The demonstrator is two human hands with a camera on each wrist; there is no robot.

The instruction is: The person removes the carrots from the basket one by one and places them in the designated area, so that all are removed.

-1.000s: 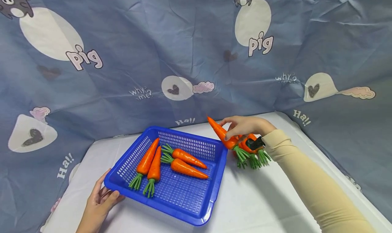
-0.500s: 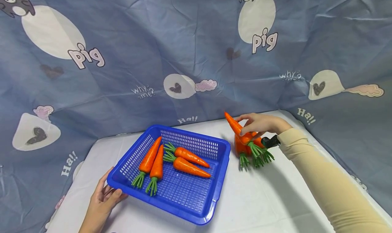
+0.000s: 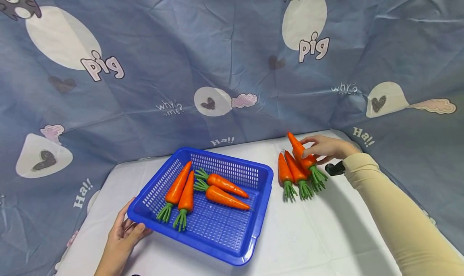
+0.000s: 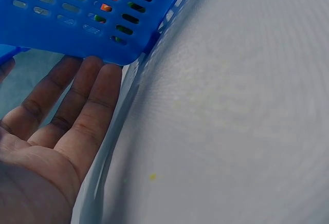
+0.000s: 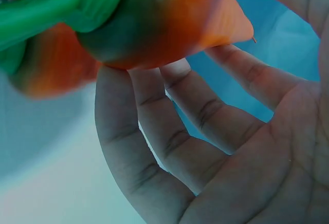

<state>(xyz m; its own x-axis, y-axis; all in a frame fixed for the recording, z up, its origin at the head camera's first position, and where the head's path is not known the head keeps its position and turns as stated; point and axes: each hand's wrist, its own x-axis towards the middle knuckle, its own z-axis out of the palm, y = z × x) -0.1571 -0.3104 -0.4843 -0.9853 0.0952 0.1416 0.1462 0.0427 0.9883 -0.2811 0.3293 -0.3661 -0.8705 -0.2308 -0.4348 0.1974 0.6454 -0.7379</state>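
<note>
right hand (image 3: 324, 147) pinching a carrot (image 3: 302, 157), tip up-and-away, greens toward me | sits right of the blue basket (image 3: 253, 227), beside two more | left hand (image 3: 121, 237) flat-fingered, steadying basket's near-left corner

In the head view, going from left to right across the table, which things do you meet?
Left hand → blue basket with four carrots → two loose carrots → carrot held by the right hand.

Four carrots (image 3: 203, 189) are contained in the basket (image 3: 259, 223) on the table (image 3: 315, 235); three carrots (image 3: 297, 171) are placed just right of it.
</note>
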